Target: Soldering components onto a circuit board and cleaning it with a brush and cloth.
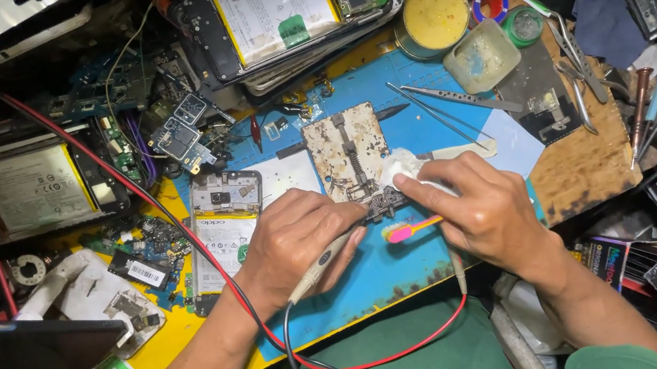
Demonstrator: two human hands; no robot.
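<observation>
Blue mat [408, 263], hands on circuit board [385, 201]

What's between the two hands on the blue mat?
In the head view, a small circuit board and a pink toothbrush lie between the left hand and right hand.

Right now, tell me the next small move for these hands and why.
Probably a short brush stroke across the small circuit board. The right hand holds the pink toothbrush with its bristles beside the board and white tissue above, while the left hand keeps the corded pen tool angled at the board's edge.
</observation>
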